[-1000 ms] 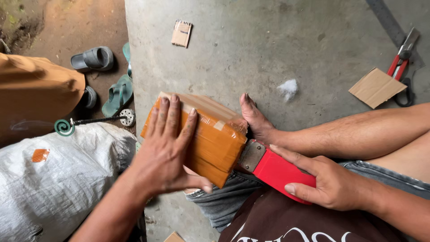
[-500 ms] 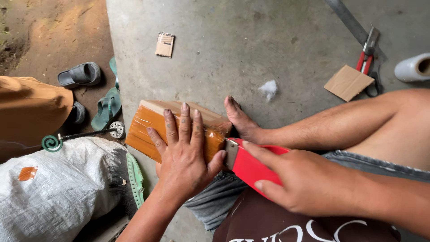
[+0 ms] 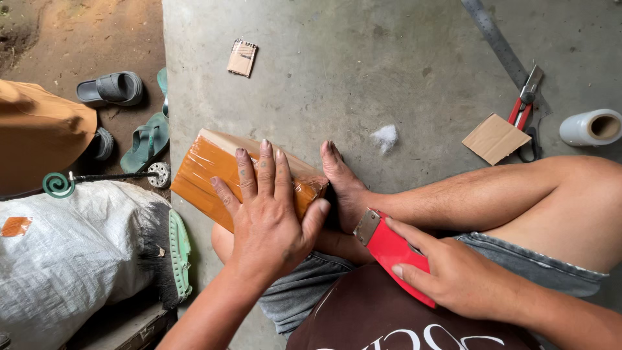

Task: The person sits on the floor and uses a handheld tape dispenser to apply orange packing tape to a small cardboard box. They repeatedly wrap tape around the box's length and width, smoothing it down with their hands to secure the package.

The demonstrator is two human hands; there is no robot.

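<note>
dispenser (image 3: 395, 256) pulled off one taped box (image 3: 214, 172).

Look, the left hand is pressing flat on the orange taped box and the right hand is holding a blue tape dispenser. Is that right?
Not quite: the tape dispenser in the right hand is red, not blue. The head view shows it. The left hand does press flat on the orange taped box.

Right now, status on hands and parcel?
Left hand flat on taped brown parcel. Right hand grips red tape dispenser. Foot against parcel.
</note>
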